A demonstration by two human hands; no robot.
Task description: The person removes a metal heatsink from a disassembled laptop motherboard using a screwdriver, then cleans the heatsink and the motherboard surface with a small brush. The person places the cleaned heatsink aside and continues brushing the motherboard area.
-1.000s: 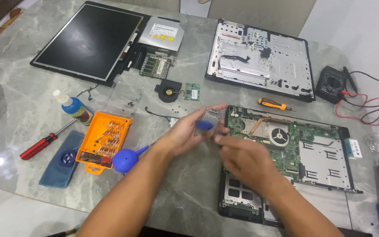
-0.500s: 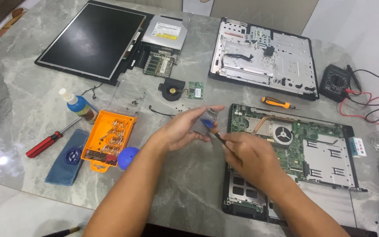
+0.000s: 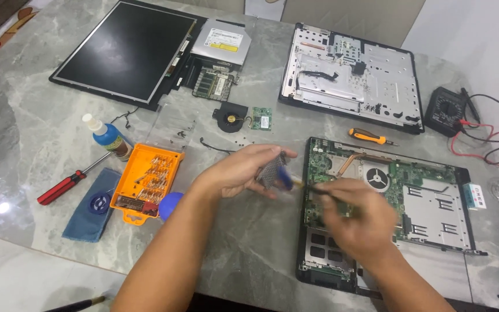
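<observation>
Motherboard [image 3: 411,196] lies right of the bit tray [image 3: 145,182]; screen [image 3: 125,49] far left. Base cover [image 3: 350,75] sits behind the motherboard (screwdriver [image 3: 368,137] between them).

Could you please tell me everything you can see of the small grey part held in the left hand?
The small grey part is a flat, roughly square piece with a fine dotted or mesh-like surface, probably metal. The left hand holds it tilted above the marble table, thumb on top and fingers beneath, just left of the open laptop base. The right hand brings a thin tool with a blue end against its right edge. Motion blur hides finer detail.
</observation>
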